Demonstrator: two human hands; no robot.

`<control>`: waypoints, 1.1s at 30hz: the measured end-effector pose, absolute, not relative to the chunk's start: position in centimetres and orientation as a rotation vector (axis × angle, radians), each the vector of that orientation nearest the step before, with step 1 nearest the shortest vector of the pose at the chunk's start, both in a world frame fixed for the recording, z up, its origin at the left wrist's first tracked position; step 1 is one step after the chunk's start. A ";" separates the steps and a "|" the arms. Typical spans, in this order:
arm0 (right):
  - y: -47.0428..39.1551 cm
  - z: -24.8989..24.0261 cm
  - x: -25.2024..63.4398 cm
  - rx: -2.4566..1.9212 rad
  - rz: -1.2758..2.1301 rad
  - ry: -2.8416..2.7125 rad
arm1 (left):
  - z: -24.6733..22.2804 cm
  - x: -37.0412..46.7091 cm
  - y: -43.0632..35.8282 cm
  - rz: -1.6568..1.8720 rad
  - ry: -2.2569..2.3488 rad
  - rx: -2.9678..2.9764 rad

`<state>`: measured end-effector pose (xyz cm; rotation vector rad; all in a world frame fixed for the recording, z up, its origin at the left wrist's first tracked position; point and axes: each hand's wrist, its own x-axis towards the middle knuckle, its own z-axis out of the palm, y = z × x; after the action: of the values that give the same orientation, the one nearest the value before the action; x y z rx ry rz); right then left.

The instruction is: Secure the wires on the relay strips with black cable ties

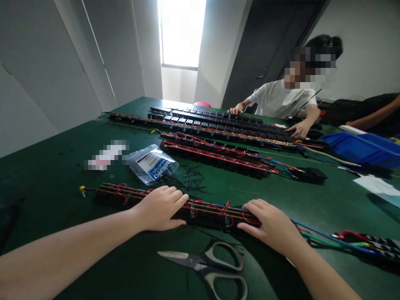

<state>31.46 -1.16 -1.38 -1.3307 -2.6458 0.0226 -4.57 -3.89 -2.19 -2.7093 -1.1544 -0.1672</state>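
Observation:
A long black strip (209,212) with brass-coloured rails and looping red wires lies across the green table. My left hand (164,207) is wrapped over its left-middle part, fingers on the far side and thumb on the near side. Further right, my right hand (265,221) grips the same strip in the same way, near the end where blue and green cables come out. Scissors (200,263) with grey and black handles lie on the near side, blades slightly apart. Beyond the strip are loose black cable ties (192,179) and a clear plastic bag (153,164) with a blue and white label.
More wired black strips (218,154) lie further back on the table (62,166). Across it, a person in a white shirt (275,98) has both hands on strips. A blue bin (362,148) and papers (379,187) are at the right. Another person's arm (375,114) shows behind.

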 end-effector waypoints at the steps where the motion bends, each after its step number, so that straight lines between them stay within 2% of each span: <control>1: -1.2 -1.4 31.5 -1.332 0.023 -2.647 | -2.2 -4.6 -3.9 -0.168 -1.152 -2.707; 18: -1.1 -1.4 31.6 -1.254 -0.093 -2.632 | -1.6 -4.7 -3.8 -0.186 -1.049 -2.611; 26: -0.8 0.1 34.0 -1.167 -0.323 -2.561 | 1.4 -6.3 -2.7 -0.217 -0.998 -2.498; 33: 1.7 -1.1 35.3 -1.285 -0.586 -2.270 | 3.1 -7.5 0.9 -0.209 -1.021 -2.440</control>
<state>35.26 1.72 -1.09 -1.2855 -2.2705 -0.5860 -7.54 0.91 3.10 -2.4405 -1.0212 -0.2089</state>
